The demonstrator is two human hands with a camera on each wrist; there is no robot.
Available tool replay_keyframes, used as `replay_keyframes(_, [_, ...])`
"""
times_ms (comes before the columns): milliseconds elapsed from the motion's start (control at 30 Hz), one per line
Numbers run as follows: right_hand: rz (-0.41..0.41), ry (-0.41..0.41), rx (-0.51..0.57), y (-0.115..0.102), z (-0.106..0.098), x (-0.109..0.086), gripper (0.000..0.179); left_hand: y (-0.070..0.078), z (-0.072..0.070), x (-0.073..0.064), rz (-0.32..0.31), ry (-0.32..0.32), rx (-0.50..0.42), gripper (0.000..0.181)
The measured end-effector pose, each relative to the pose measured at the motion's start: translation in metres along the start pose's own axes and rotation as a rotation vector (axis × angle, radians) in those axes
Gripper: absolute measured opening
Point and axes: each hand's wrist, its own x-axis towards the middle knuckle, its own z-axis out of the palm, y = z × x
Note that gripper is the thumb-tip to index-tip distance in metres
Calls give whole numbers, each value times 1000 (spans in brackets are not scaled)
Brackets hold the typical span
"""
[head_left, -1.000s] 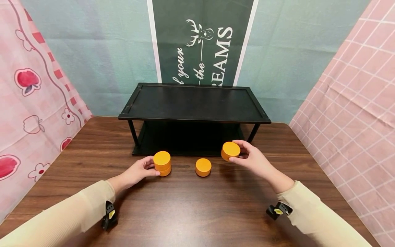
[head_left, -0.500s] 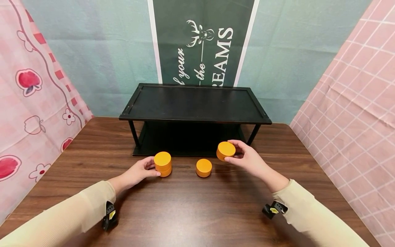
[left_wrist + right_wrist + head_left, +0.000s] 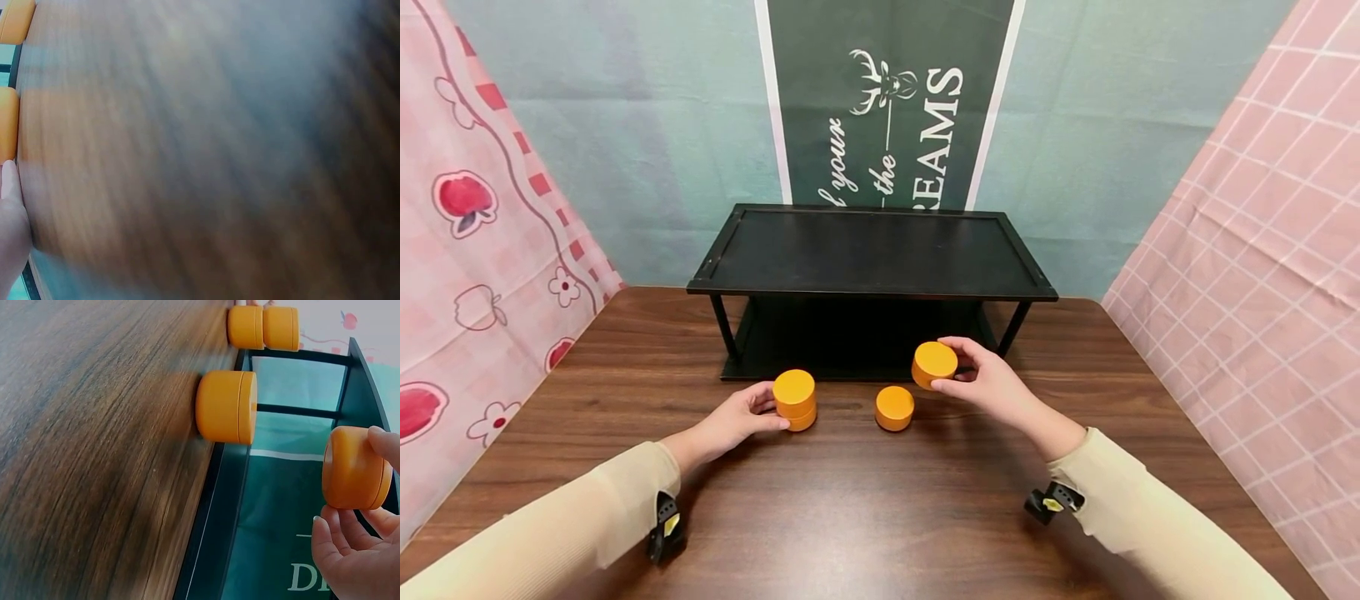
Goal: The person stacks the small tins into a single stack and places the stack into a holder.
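My right hand (image 3: 996,390) pinches a round orange jar (image 3: 935,364) between thumb and fingers, raised off the table, right of and slightly behind another orange jar (image 3: 895,408). In the right wrist view the held jar (image 3: 353,469) shows a lid seam. The middle jar stands alone on the wood. To the left, one orange jar (image 3: 794,390) sits on top of a lower jar (image 3: 801,419). My left hand (image 3: 733,425) holds this stack from its left side, the thumb at the lower jar and the fingers partly hidden behind.
A black two-tier shelf (image 3: 872,250) stands right behind the jars on the brown wooden table (image 3: 842,517). A teal curtain (image 3: 647,142) with a dark printed panel hangs at the back. Pink cloths (image 3: 1247,250) flank both sides.
My right hand has moved left with its jar, closer to the jar in the middle. The left hand and the stack have stayed in place.
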Motion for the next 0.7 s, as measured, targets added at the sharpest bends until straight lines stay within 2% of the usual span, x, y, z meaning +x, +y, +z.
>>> replay_keyframes(367, [-10, -7, -3, -3, 8, 7, 61, -1, -1, 0, -2, 0, -3, 58])
replay_keyframes(700, [-13, -8, 47, -13, 11, 12, 60, -3, 0, 1, 26, 3, -7, 57])
